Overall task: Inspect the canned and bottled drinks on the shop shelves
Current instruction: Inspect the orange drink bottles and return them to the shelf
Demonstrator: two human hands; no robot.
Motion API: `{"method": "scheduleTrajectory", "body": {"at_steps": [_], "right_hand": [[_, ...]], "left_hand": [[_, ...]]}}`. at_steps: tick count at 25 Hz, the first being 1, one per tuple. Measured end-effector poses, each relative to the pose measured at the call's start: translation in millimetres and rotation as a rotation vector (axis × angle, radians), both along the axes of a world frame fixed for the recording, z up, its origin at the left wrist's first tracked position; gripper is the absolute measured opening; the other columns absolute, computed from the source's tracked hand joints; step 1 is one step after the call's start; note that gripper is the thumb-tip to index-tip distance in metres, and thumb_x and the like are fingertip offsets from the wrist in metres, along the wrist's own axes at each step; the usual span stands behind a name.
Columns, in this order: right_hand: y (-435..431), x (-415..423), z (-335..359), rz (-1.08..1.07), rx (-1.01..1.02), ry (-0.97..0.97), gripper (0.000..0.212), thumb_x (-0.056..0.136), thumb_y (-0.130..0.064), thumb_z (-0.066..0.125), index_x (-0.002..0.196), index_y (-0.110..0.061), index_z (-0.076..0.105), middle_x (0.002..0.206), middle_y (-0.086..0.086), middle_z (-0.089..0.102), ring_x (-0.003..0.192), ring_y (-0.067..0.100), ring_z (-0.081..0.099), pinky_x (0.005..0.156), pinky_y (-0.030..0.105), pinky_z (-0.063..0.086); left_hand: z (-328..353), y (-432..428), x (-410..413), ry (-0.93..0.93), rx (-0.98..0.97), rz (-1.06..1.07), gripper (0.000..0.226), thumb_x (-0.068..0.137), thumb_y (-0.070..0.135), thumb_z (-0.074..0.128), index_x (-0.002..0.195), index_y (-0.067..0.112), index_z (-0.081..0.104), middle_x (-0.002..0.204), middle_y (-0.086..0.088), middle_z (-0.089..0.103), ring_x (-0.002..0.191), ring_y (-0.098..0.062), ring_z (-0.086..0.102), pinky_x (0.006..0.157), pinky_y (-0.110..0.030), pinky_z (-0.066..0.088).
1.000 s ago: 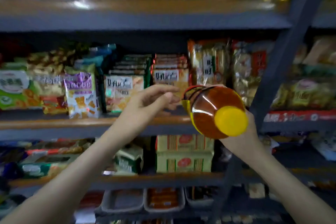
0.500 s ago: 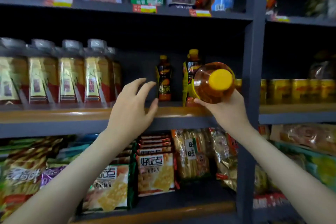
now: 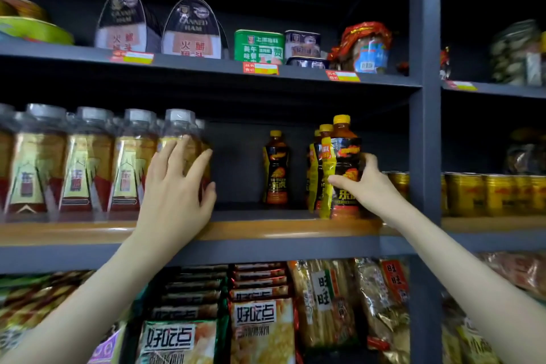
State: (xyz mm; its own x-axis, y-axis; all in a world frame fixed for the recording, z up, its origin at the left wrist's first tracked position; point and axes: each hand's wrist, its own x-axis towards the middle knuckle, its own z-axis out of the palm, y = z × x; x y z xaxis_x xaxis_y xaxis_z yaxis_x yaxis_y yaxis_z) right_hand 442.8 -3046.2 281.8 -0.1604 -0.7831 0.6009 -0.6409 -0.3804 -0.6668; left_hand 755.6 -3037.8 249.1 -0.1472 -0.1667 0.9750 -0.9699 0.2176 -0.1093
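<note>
My right hand (image 3: 362, 186) grips a dark yellow-capped drink bottle (image 3: 344, 156) that stands upright on the middle shelf (image 3: 266, 230), beside two like bottles (image 3: 320, 162). Another such bottle (image 3: 275, 168) stands alone further left. My left hand (image 3: 177, 189) reaches to the rightmost clear-capped amber bottle (image 3: 180, 142) in a row of several; its fingers are spread on the bottle's side. Gold cans (image 3: 487, 193) line the same shelf level right of the upright post.
The grey shelf post (image 3: 425, 127) stands right of my right hand. Canned ham tins (image 3: 192, 29) and a green tin (image 3: 258, 46) sit on the top shelf. Snack packets (image 3: 260, 328) fill the shelf below.
The right hand has turned the yellow-capped bottle from pointing at me to upright and set it on the shelf. The left hand has moved up onto the amber bottle. The view has tilted upward.
</note>
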Motion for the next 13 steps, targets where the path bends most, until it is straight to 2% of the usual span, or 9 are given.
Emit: {"method": "scheduleTrajectory", "body": {"at_steps": [3, 4, 5, 6, 7, 8, 10, 13], "right_hand": [[2, 9, 0, -0.017, 0.008, 0.084, 0.098, 0.087, -0.041, 0.066, 0.151, -0.025, -0.006, 0.142, 0.014, 0.046, 0.103, 0.026, 0.059, 0.088, 0.037, 0.048], [3, 15, -1, -0.072, -0.041, 0.161, 0.103, 0.088, -0.039, 0.066, 0.15, -0.028, -0.015, 0.149, 0.017, 0.037, 0.111, 0.028, 0.057, 0.094, 0.041, 0.046], [5, 23, -1, -0.174, -0.131, 0.276, 0.107, 0.087, -0.04, 0.066, 0.148, -0.032, -0.022, 0.156, 0.018, 0.021, 0.129, 0.033, 0.046, 0.105, 0.046, 0.038], [5, 35, -1, -0.279, -0.248, 0.402, 0.108, 0.087, -0.042, 0.065, 0.146, -0.034, -0.025, 0.16, 0.017, 0.005, 0.143, 0.034, 0.025, 0.113, 0.051, 0.024], [6, 51, 1, -0.332, -0.361, 0.519, 0.107, 0.088, -0.044, 0.063, 0.146, -0.035, -0.026, 0.161, 0.014, -0.005, 0.147, 0.032, 0.006, 0.116, 0.054, 0.012], [4, 68, 5, -0.332, -0.429, 0.62, 0.105, 0.088, -0.046, 0.061, 0.146, -0.035, -0.025, 0.16, 0.011, -0.011, 0.148, 0.029, -0.005, 0.116, 0.055, 0.003], [-12, 100, 14, -0.319, -0.421, 0.8, 0.104, 0.089, -0.049, 0.059, 0.146, -0.035, -0.026, 0.159, 0.008, -0.018, 0.147, 0.029, -0.012, 0.113, 0.054, -0.009], [-50, 133, 33, -0.324, -0.353, 1.093, 0.107, 0.088, -0.038, 0.063, 0.146, -0.034, -0.027, 0.156, 0.008, -0.028, 0.145, 0.029, -0.021, 0.115, 0.049, -0.011]], "left_hand": [[2, -4, 9, -0.039, -0.022, -0.003, 0.056, 0.087, 0.034, 0.04, 0.13, 0.002, 0.058, 0.14, -0.03, 0.044, 0.125, -0.047, 0.039, 0.103, -0.057, 0.038], [4, -5, 13, -0.05, -0.031, 0.0, 0.057, 0.087, 0.036, 0.04, 0.13, 0.003, 0.057, 0.14, -0.03, 0.043, 0.124, -0.047, 0.039, 0.102, -0.058, 0.037], [6, -5, 18, -0.055, -0.036, 0.014, 0.059, 0.087, 0.038, 0.04, 0.132, 0.004, 0.056, 0.142, -0.03, 0.042, 0.125, -0.047, 0.038, 0.104, -0.058, 0.036], [10, -5, 25, -0.052, -0.036, 0.034, 0.062, 0.086, 0.042, 0.041, 0.133, 0.005, 0.055, 0.143, -0.029, 0.04, 0.128, -0.047, 0.036, 0.106, -0.059, 0.032], [16, -6, 31, -0.052, -0.036, 0.058, 0.064, 0.085, 0.046, 0.041, 0.136, 0.008, 0.054, 0.145, -0.028, 0.038, 0.131, -0.046, 0.033, 0.109, -0.059, 0.026], [21, -7, 37, -0.058, -0.026, 0.078, 0.067, 0.084, 0.05, 0.041, 0.138, 0.012, 0.052, 0.148, -0.027, 0.035, 0.135, -0.045, 0.03, 0.111, -0.06, 0.019], [30, -12, 47, -0.094, 0.007, 0.099, 0.072, 0.083, 0.058, 0.039, 0.144, 0.02, 0.046, 0.152, -0.024, 0.03, 0.141, -0.042, 0.023, 0.112, -0.062, 0.011], [30, -20, 58, -0.106, 0.037, 0.106, 0.075, 0.084, 0.064, 0.035, 0.15, 0.029, 0.033, 0.156, -0.019, 0.025, 0.144, -0.04, 0.019, 0.111, -0.066, 0.009]]}}
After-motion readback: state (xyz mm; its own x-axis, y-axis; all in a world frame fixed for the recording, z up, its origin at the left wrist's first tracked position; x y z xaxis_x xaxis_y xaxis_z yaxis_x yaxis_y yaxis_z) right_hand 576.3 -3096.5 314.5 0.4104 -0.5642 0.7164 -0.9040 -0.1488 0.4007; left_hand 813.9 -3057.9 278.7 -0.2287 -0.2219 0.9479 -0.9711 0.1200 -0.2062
